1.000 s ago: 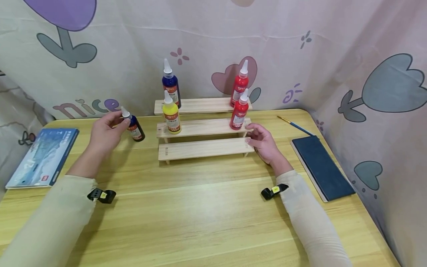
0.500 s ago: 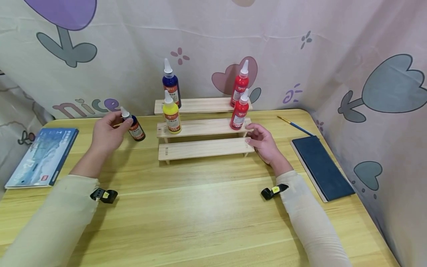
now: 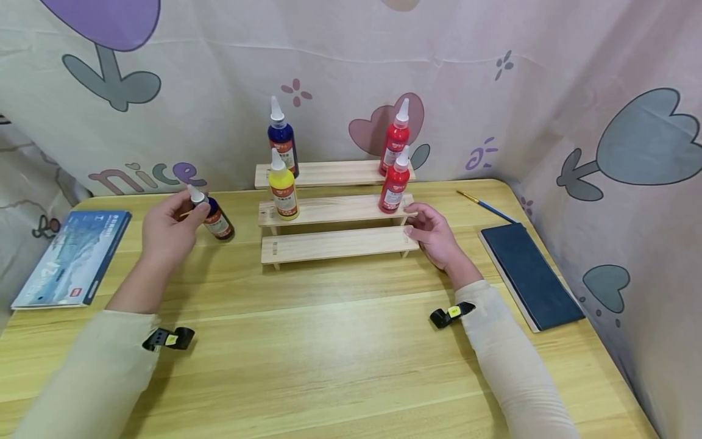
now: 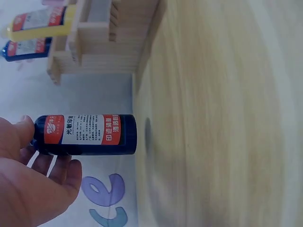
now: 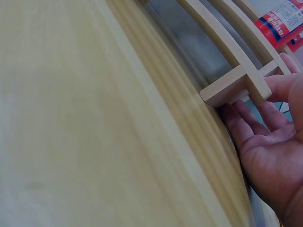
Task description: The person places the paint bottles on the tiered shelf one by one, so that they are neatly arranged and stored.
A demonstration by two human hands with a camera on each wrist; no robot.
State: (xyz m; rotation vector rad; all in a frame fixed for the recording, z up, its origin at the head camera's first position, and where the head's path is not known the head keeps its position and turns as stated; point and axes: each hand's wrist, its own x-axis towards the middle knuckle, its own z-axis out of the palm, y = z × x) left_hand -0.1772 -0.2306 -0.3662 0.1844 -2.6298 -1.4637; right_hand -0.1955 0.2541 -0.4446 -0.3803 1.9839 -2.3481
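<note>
In the head view my left hand (image 3: pixel 170 230) pinches a dark blue ink bottle (image 3: pixel 219 224) near its white nozzle cap. The bottle tilts a little, top to the left. The left wrist view shows the bottle (image 4: pixel 85 135) with its printed label; a small gap separates its base from the tabletop. My right hand (image 3: pixel 433 238) holds the right end of a three-tier wooden stand (image 3: pixel 334 245), thumb on the lowest shelf. On the top shelf stand a blue bottle (image 3: pixel 282 143) and a red bottle (image 3: pixel 395 143). The middle shelf bears a yellow bottle (image 3: pixel 283 192) and another red bottle (image 3: pixel 393 190).
A blue-covered book (image 3: pixel 71 259) lies at the left of the table. At the right are a dark notebook (image 3: pixel 532 277) and a thin paintbrush (image 3: pixel 485 206). A printed curtain (image 3: pixel 219 91) hangs behind the table's back edge.
My left hand and the dark blue bottle have shifted slightly left and toward me, and the bottle leans more. The right hand and the stand hold still.
</note>
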